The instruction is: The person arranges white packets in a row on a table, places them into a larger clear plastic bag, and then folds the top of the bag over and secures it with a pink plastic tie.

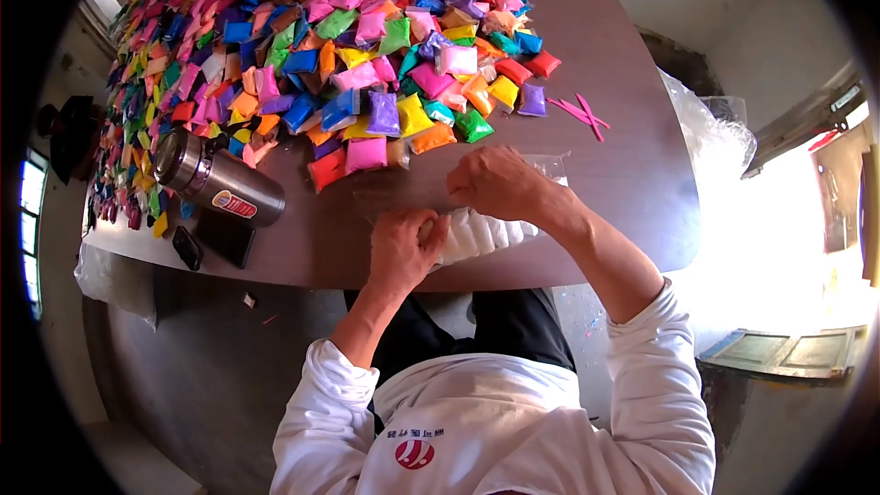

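Close to the table's near edge lies a clear plastic bag with a row of white packets [486, 233] inside. My left hand [403, 246] is closed around the left end of this row, thumb and fingers pressing on the bag. Just above the packets, my right hand [500, 185] is curled shut over the bag's upper side. What its fingers pinch is hidden by the hand. Loose clear film [552, 165] sticks out beyond the right wrist.
A large heap of small colourful packets [367, 82] covers the table's far and left parts. A steel flask [220, 179] lies on its side at left, near a phone [187, 248] and a dark flat object [226, 236]. Pink sticks [579, 114] lie at right.
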A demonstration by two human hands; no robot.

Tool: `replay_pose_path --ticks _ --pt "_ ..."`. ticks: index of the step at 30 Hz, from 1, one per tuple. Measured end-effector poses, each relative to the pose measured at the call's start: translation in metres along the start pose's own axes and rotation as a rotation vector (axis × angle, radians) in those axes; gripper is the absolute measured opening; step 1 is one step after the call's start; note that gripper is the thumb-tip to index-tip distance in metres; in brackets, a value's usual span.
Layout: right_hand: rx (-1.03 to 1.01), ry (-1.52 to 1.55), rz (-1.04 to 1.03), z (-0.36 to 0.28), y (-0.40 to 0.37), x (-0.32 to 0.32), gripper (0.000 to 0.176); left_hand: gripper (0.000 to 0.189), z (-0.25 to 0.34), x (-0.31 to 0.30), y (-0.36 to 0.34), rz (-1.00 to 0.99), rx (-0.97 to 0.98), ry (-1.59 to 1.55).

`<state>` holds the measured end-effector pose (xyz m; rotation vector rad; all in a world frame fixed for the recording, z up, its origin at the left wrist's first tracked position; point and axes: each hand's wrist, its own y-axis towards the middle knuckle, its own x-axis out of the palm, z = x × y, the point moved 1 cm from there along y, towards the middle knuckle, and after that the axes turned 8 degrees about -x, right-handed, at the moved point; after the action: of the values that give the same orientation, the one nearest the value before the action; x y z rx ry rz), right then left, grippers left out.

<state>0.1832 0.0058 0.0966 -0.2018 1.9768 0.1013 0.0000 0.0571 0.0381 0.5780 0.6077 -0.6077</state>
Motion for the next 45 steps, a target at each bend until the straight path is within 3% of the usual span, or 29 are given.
replay_pose_path --ticks 7,17,20,22,26,31,35,41,45 --pt "-0.033 -0.036 -0.061 -0.012 -0.012 0.006 0.011 0.020 0.003 -0.004 0.004 -0.024 0.007 -0.003" --pt "-0.207 -0.074 0.147 -0.008 -0.028 0.016 0.011 0.016 0.009 -0.015 0.005 -0.071 0.074 -0.050" --pt "-0.248 -0.111 0.202 -0.006 -0.030 0.020 0.012 0.015 0.002 -0.022 0.004 -0.087 -0.018 -0.054" --pt "-0.276 -0.149 0.242 -0.005 -0.034 0.023 0.013 0.016 0.004 -0.035 0.007 0.053 0.022 -0.059" --pt "-0.360 -0.280 0.319 -0.007 -0.041 0.027 0.021 0.022 -0.010 -0.061 0.011 0.182 -0.111 -0.059" --pt "-0.366 -0.332 0.325 -0.012 -0.046 0.030 0.029 0.053 -0.023 -0.076 0.005 0.056 -0.357 -0.082" --pt "-0.385 -0.358 0.351 -0.014 -0.047 0.031 0.036 0.061 -0.030 -0.072 -0.001 -0.020 -0.481 -0.224" --pt "-0.434 -0.434 0.383 -0.009 -0.045 0.038 0.036 0.060 -0.022 -0.067 0.001 0.016 -0.635 -0.260" --pt "-0.463 -0.433 0.399 -0.008 -0.046 0.039 0.031 0.057 -0.015 -0.064 0.008 -0.051 -0.547 -0.390"
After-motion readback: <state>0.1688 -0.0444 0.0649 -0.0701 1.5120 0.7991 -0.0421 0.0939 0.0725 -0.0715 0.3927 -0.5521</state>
